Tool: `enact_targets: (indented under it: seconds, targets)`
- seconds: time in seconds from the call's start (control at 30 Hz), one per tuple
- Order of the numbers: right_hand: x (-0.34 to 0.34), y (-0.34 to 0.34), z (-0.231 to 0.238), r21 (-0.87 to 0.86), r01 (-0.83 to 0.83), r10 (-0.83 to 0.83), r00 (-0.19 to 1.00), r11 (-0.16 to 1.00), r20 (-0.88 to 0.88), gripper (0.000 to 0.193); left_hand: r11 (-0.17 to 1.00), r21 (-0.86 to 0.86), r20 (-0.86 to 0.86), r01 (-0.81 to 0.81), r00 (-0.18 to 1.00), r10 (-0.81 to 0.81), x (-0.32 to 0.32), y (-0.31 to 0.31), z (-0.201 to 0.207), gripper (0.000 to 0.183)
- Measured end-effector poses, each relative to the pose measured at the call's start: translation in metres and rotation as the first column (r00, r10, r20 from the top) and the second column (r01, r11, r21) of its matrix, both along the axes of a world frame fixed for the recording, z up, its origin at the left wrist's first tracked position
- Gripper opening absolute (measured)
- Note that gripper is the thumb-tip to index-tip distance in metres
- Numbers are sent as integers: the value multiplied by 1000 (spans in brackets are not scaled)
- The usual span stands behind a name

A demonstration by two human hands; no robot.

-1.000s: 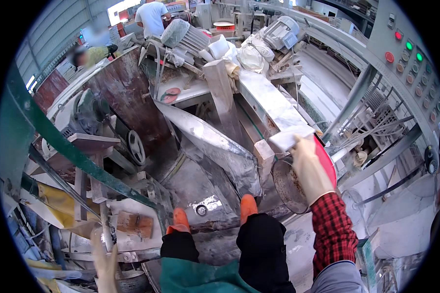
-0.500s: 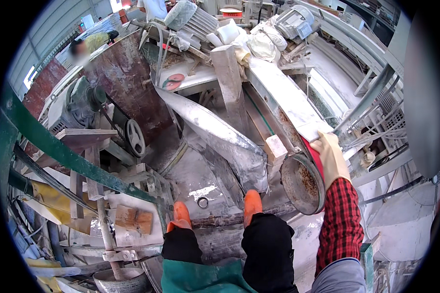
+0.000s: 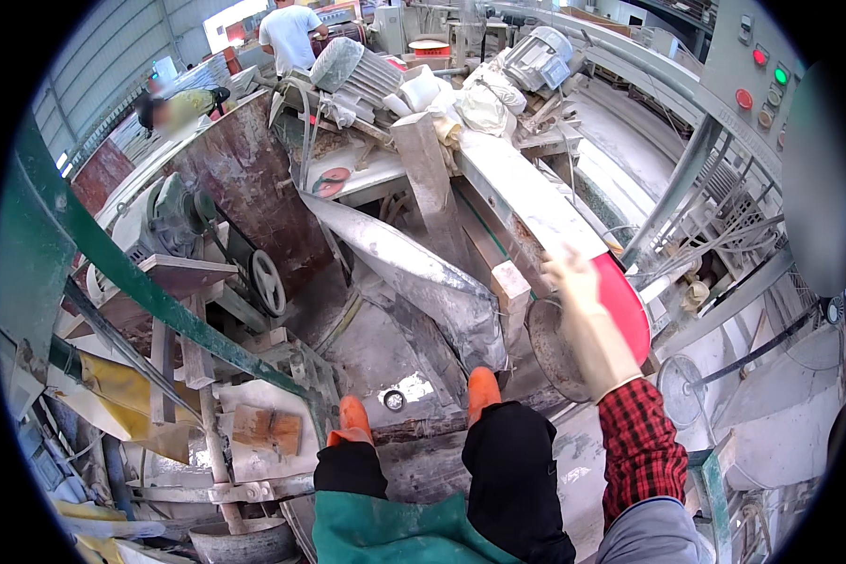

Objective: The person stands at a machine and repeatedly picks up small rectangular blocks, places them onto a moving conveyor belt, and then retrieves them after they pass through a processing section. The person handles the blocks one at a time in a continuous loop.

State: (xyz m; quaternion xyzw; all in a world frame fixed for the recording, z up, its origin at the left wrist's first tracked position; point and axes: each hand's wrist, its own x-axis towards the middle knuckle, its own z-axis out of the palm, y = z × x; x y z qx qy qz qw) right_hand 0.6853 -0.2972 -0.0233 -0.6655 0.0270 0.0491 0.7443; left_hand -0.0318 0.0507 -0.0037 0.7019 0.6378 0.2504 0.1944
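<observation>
My right hand, in a pale cream glove with a red-and-black checked sleeve above it, reaches over the near end of a long white slab-like surface. Motion smears its fingers, so I cannot tell whether they grip or only touch the surface. Just right of the glove lies a smooth red rounded piece. Below it a round, rusty metal drum end is partly covered by the hand. My left hand is out of view.
A wooden post and a grey trough stand left of the white surface. Motors sit beyond. A control panel is at upper right, a green curved bar at left. Two people are at the back.
My right hand has moved left from the slab's near corner. Far more of the red piece now shows beside it. The view has shifted, bringing the control panel into sight.
</observation>
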Motion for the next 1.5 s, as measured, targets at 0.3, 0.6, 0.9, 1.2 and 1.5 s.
enact_targets:
  seconds: [0.3,0.6,0.9,1.2,1.5]
  targets:
    - [-213,198,63,361,-865,918,236,348,-319,59,735,46,469,677,635,-614,290,-37,59,76]
    - [-101,115,21,347,-256,275,961,902,-6,56,317,244,8,916,325,-946,392,-45,74,77]
    - [43,-122,-45,-109,492,-495,869,864,-4,59,935,138,-237,326,928,-288,80,76,-4,52]
    - [103,-111,-91,-676,323,-396,917,663,49,50,987,158,-598,40,799,64,15,38,-4,55]
    - [41,-63,-33,-577,320,-294,945,752,141,64,944,269,-699,190,713,56,29,36,-2,51]
